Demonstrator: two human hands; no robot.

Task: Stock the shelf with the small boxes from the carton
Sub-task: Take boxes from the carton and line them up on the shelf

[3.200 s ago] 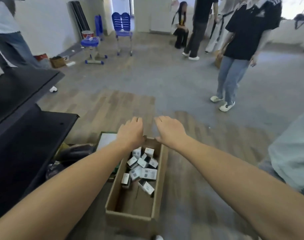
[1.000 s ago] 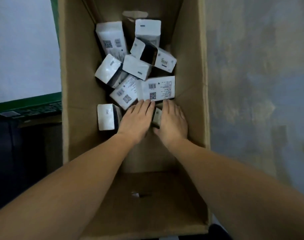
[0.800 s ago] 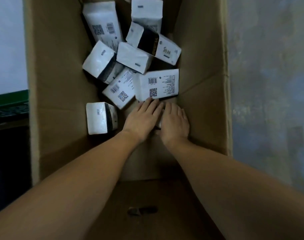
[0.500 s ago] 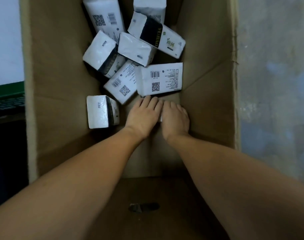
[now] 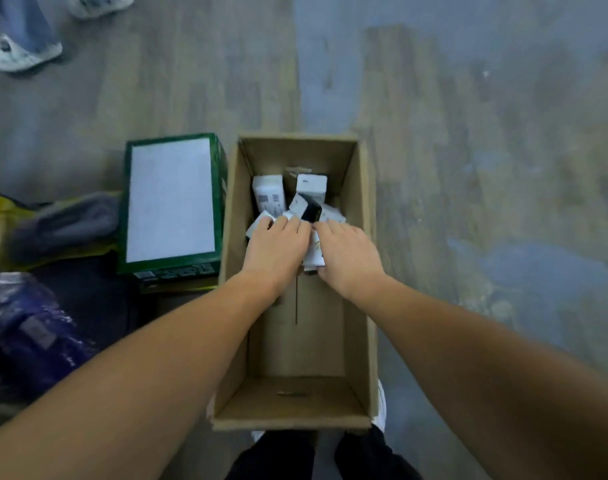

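Observation:
The brown carton [image 5: 364,306] stands open on the floor between my feet. Several small white boxes [image 5: 268,194] lie heaped at its far end. Both my hands are inside the carton, side by side over the heap. My left hand [image 5: 276,249] is curled over a couple of the white boxes, whose corners show at its fingertips. My right hand [image 5: 349,258] grips a white box [image 5: 313,252] that is pressed between the two hands. The shelf is out of view.
A green box with a white top [image 5: 170,202] sits against the carton's left side. Left of it lie a grey and yellow bag [image 5: 63,223] and a blue plastic-wrapped pack [image 5: 28,327]. Another person's shoes [image 5: 18,53] are at the top left. Wood-pattern floor surrounds the carton's right side.
The view has pulled back from inside the carton, so the whole carton and floor show. My hands have gone from lying flat on one box to closing around boxes at the heap.

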